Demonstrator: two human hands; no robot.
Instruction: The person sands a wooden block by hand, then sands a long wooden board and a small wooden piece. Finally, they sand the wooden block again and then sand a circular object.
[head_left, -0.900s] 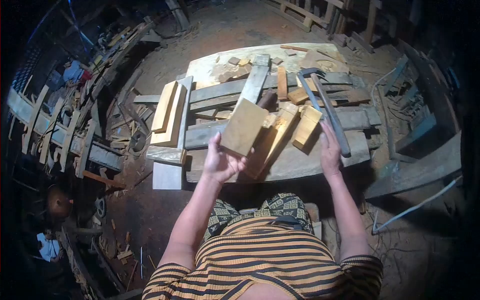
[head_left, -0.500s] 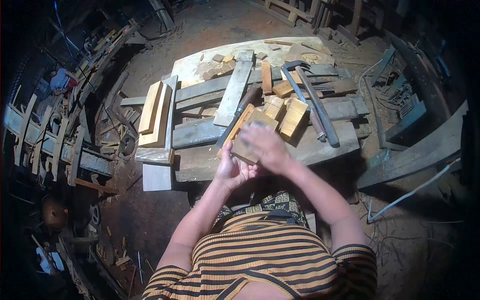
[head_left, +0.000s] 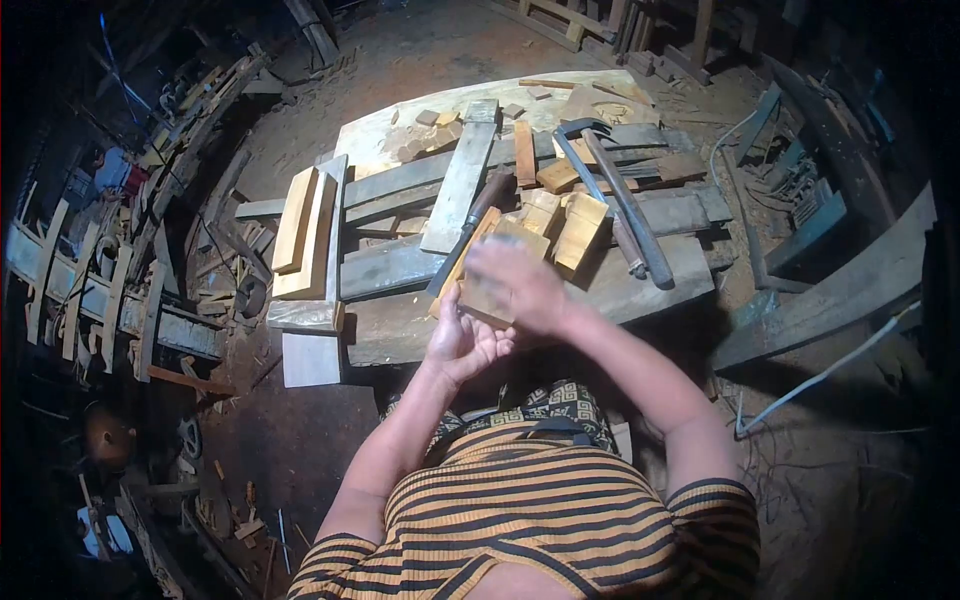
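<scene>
My left hand [head_left: 462, 345] grips the near end of a flat wooden block [head_left: 486, 307], thumb along its left side and fingers underneath. Across the block's top face lies my right hand [head_left: 528, 292], its fingers smeared by motion. A dark greyish patch shows by those fingertips, too blurred to name. Just left of the block rests a chisel [head_left: 491, 199] with a brown handle. Beyond the block, to the right, are yellowish wooden blocks [head_left: 581, 230]. A claw hammer [head_left: 628, 208] lies farther right, beside a long metal tool [head_left: 580, 165] with a wooden handle.
The work sits on a rough plank bench [head_left: 400, 342]. Pale boards [head_left: 308, 235] are stacked at its left, and a grey plank [head_left: 465, 180] slants across the middle. Small wood pieces [head_left: 430, 140] lie at the back. A cable [head_left: 825, 375] runs at the right.
My right hand has shifted slightly left over the block and stays blurred. My left hand keeps its hold on the block. The whole view has moved a little.
</scene>
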